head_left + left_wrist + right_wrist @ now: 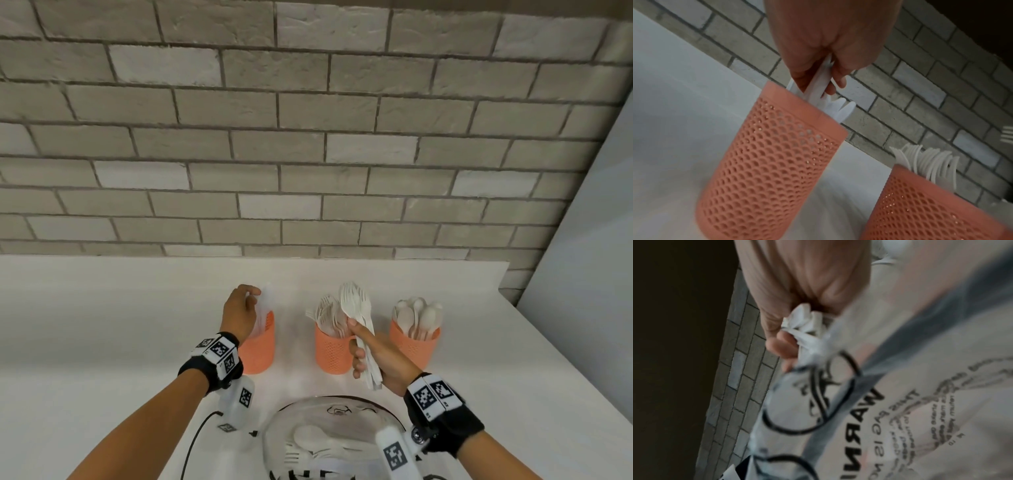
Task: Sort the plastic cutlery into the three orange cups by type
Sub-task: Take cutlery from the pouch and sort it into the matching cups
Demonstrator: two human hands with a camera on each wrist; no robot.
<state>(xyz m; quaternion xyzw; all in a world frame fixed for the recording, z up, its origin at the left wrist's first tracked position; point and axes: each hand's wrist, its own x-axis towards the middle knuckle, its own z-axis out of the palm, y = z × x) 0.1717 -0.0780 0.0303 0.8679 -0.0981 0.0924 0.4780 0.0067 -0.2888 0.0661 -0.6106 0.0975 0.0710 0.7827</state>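
Cutlery, unsorted: a few white pieces, a spoon and fork among them, lie in a clear plastic bag [334, 442] nearest the person, between the forearms.
Cups: three orange cups in a row by the brick wall [308, 137]; left cup [258, 353] takes knives, middle cup [332, 353] forks, right cup [416, 346] spoons.
Left hand [239, 313]: fingers pinched on knives [819, 87], blades down, entering the left cup's mouth.
Right hand [376, 356]: clamped round a bundle of forks [358, 318], tines up, handles sticking out below the palm.
Key relation: bundle stands near-upright just in front of the middle cup, overlapping its rim in the head view; right hand is the nearer one.
Next move, my guess: lift, carry back over the rim, lower handles first.
Counter [102, 325]: white, carries everything.
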